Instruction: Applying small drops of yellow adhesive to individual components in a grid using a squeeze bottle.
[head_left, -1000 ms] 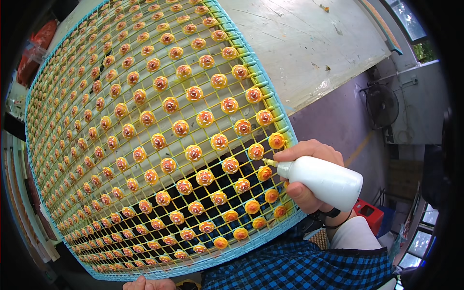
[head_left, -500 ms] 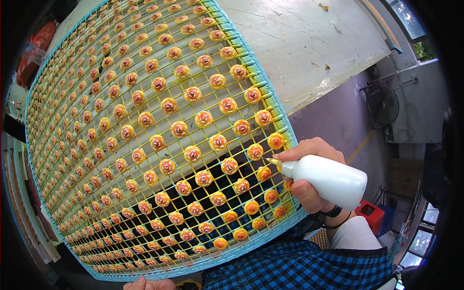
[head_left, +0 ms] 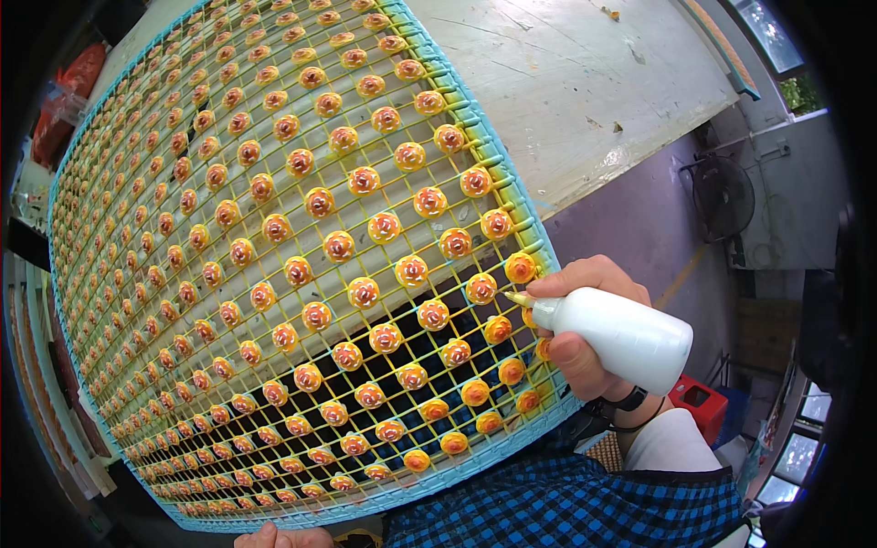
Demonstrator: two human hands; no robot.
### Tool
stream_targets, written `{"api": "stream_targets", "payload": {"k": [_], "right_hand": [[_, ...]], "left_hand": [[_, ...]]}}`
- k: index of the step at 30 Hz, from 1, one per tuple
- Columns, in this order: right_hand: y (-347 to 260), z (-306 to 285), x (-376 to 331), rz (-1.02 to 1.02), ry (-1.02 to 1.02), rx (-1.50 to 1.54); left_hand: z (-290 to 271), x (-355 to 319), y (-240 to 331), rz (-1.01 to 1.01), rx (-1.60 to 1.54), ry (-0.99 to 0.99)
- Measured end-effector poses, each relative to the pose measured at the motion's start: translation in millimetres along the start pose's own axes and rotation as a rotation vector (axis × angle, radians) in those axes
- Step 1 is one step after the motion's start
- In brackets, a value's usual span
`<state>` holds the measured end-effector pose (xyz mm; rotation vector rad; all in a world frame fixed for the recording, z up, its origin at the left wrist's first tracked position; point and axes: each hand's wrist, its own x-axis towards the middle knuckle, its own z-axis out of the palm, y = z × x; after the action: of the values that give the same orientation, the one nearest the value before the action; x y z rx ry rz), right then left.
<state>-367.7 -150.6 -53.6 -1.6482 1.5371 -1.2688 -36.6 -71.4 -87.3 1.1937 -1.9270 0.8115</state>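
Observation:
A large grid panel with a light-blue rim [head_left: 513, 190] spreads before me, its yellow-green bars carrying rows of orange and yellow rosettes. Many rosettes bear white dabs. My right hand [head_left: 585, 365] is closed round a white squeeze bottle [head_left: 630, 340], held tilted with its narrow yellowish nozzle pointing left. The tip is close beside a rosette [head_left: 481, 289] near the panel's right edge; whether it touches is unclear. Several rosettes by the lower right, such as one rosette [head_left: 475, 393], look plain orange-yellow. My left hand [head_left: 283, 537] is at the panel's lower rim, mostly cut off by the frame.
Beneath and beyond the panel is a pale, scuffed tabletop [head_left: 566, 82]. A black fan [head_left: 722, 196] stands at the right, with a red plastic container [head_left: 700, 408] lower down. Red bags [head_left: 78, 78] lie at the far left.
The bottle and its nozzle tip have shifted very slightly, with the right hand still gripping it. The panel and left hand look almost unmoved.

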Motion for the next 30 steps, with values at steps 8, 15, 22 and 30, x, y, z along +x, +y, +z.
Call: {"api": "stream_targets", "payload": {"k": [8, 15, 22, 30], "right_hand": [[15, 12, -12, 0.199, 0.099, 0.525], [31, 13, -7, 0.186, 0.181, 0.578], [33, 16, 2, 0.303, 0.394, 0.788], [34, 8, 3, 0.413, 0.553, 0.864]], "left_hand": [[-34, 11, -24, -0.031, -0.142, -0.26], [-73, 75, -184, -0.077, 0.182, -0.465], [-18, 81, -399, -0.743, 0.081, -0.496], [109, 125, -473, -0.783, 0.119, -0.634]]}}
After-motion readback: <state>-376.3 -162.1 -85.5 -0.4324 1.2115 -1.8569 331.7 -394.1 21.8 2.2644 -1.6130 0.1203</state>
